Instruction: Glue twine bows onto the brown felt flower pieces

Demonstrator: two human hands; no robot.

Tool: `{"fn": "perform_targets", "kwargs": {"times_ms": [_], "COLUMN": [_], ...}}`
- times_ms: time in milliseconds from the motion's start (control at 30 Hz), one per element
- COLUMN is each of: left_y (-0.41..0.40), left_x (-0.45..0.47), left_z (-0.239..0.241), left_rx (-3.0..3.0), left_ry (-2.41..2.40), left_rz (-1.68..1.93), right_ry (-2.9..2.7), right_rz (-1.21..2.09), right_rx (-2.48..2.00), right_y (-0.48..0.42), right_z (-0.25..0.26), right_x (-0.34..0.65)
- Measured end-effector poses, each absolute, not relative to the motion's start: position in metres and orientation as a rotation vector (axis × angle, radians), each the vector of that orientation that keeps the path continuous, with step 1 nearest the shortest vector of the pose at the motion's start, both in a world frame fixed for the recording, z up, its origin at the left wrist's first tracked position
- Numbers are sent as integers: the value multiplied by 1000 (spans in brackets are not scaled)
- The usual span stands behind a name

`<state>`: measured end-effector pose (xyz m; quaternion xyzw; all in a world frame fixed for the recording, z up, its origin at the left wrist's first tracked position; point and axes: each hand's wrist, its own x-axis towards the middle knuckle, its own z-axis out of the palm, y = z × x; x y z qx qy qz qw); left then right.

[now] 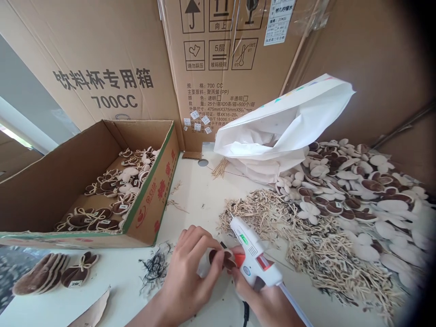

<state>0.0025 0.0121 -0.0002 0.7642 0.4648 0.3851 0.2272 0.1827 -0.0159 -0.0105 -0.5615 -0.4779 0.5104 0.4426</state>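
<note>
My left hand (pixel 189 270) is closed, its thumb and fingers pinching a small brown fabric piece with pale edges (pixel 229 262), partly hidden by the fingers. My right hand (pixel 252 293) is wrapped round the grip of a white hot glue gun (pixel 252 245) with an orange trigger. The gun's nozzle points up and away to the left, apart from the piece, and a clear glue stick (pixel 294 303) sticks out of its back. The right fingertips also touch the brown piece. Beyond the gun spreads a heap of small cream and dark cord bows (pixel 327 254).
An open carton (pixel 141 213) at left contains several brown pieces with bows. More brown pieces (pixel 44 272) lie in front of it. Black thread scraps (pixel 155 268) sit near my left wrist. Behind stand a white bag (pixel 289 131), a pile of brown-and-white pieces (pixel 371 190) and tall cardboard walls (pixel 136 45).
</note>
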Motion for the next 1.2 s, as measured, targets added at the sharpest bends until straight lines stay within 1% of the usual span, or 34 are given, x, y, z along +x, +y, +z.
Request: {"fn": "perform_targets", "kwargs": {"times_ms": [167, 333, 433, 633, 800, 900, 1000, 1100, 1200], "left_y": [23, 31, 33, 34, 33, 33, 33, 33, 33], "left_x": [-6, -11, -13, -13, -11, -12, -13, -13, -14], "left_z": [-8, -17, -22, -20, -17, -19, -21, -17, -9], "left_rx": [1935, 1978, 2086, 2342, 2417, 2389, 2306, 2055, 1765], "left_ry": [1461, 1541, 1500, 1322, 1328, 1355, 1380, 1408, 1444], "left_rz": [1043, 1002, 959, 731, 649, 680, 801, 961, 1027], "right_ry": [-1057, -1078, -1091, -1078, -1081, -1091, -1109, -1107, -1093], "right_rz": [1374, 1395, 1386, 1375, 1330, 1309, 1308, 1329, 1353], "right_rx": [-1397, -1436, -1391, -1408, -1459, -1471, -1465, -1463, -1470], "right_y": [-18, -17, -17, -16, -15, -15, -15, -15, -14], "right_z": [-13, -20, -24, -26, -26, -26, -26, -26, -26], "right_x": [184, 193, 194, 191, 191, 191, 191, 192, 192]}}
